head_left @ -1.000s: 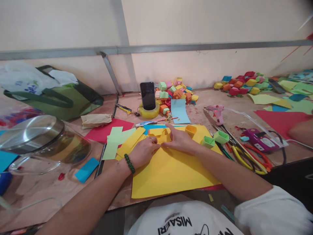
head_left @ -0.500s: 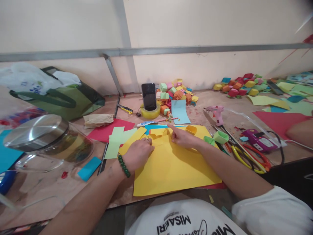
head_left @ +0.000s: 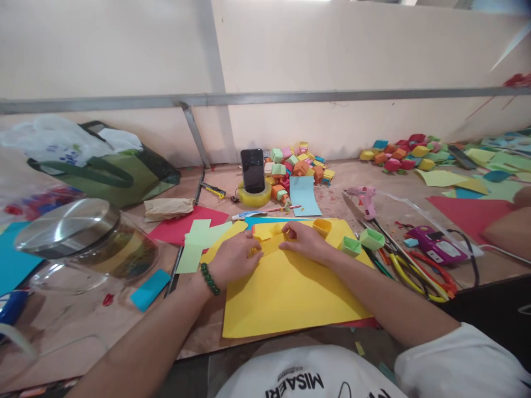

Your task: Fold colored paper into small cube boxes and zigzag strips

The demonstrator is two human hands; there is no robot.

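Observation:
A large yellow sheet point(head_left: 290, 293) lies at the middle of the table. Over its far part, my left hand point(head_left: 238, 255) is closed on the left end of a small yellow paper strip point(head_left: 271, 244). The fingers of my right hand point(head_left: 305, 240) pinch the strip's right end. Just beyond my right hand sits a folded yellow paper box point(head_left: 322, 227), with two open light green boxes point(head_left: 372, 238) to its right. A green bead bracelet circles my left wrist.
A phone point(head_left: 253, 170) stands in a tape roll point(head_left: 254, 194), beside piled paper cubes point(head_left: 302, 166). A pink glue gun point(head_left: 367, 200), scissors and a purple device point(head_left: 437, 243) are right. A glass jar point(head_left: 124, 243) stands left; another person's arm shows far right.
My right hand has changed from a pointing finger to a pinch on the yellow strip. The strip now shows stretched between both hands. The view has tilted slightly up.

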